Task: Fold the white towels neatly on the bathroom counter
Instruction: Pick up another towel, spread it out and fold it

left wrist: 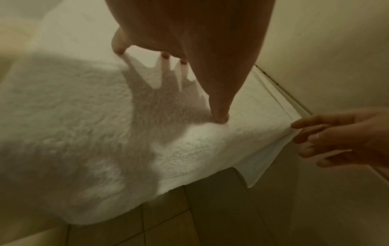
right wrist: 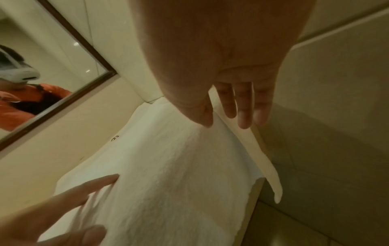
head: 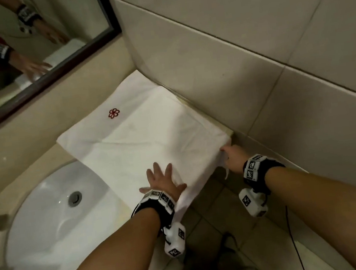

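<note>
A white towel [head: 138, 135] with a small red flower emblem [head: 113, 113] lies spread flat on the beige counter [head: 26, 141], its near edge hanging over the front. My left hand [head: 162, 180] lies flat with fingers spread, pressing the towel's near edge; in the left wrist view its fingertips [left wrist: 220, 117] touch the terry cloth [left wrist: 84, 116]. My right hand [head: 231, 153] is at the towel's near right corner. In the right wrist view its thumb [right wrist: 207, 122] touches the towel [right wrist: 168, 166], with the fingers [right wrist: 244, 116] straight beside the edge.
A white sink [head: 38, 232] is set in the counter to the left of the towel. A dark-framed mirror [head: 100, 35] hangs behind. A tiled wall [head: 252, 57] runs close along the towel's right side. Tiled floor [head: 216, 209] lies below the counter front.
</note>
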The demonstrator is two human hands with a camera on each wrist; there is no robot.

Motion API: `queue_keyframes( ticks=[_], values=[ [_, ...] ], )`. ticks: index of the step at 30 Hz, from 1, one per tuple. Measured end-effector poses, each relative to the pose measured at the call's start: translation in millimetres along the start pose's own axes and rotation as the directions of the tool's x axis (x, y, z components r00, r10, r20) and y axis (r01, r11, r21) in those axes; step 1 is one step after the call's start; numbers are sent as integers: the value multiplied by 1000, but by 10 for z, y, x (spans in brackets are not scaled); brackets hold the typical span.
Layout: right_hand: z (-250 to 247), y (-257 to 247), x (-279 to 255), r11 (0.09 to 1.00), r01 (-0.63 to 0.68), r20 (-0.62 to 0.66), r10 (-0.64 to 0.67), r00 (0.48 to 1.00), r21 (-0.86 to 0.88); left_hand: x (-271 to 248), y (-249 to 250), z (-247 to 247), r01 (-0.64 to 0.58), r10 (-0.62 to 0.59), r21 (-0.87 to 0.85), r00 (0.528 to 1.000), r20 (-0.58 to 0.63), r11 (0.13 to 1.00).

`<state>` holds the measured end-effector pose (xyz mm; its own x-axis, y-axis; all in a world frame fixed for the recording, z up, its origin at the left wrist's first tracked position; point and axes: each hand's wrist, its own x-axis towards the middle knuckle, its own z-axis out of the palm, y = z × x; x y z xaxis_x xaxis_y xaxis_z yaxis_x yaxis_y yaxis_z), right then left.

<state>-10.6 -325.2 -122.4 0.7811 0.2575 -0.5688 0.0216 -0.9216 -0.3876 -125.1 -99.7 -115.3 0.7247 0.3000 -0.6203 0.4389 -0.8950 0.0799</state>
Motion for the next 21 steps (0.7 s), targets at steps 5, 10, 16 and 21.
queue_keyframes(
  ticks=[5, 10, 16, 21],
  values=[
    [69, -9, 41, 996, -93, 70, 92, 993, 12, 18, 3, 113, 21, -21, -11, 1000, -3, 1000],
    [177, -15, 87, 809, -229, 243, 110, 964, 542, 38, -30, 139, 49, -49, -2, 999, 6, 999],
    [156, -88, 83, 90, -397, 379, 170, 910, 913, 40, -50, 160, 67, -67, -18, 998, 14, 998],
    [171, 4, 173, 135, -212, 175, 239, 955, 968, 10, -86, 150, 51, -51, -24, 998, 37, 998]
  ],
)
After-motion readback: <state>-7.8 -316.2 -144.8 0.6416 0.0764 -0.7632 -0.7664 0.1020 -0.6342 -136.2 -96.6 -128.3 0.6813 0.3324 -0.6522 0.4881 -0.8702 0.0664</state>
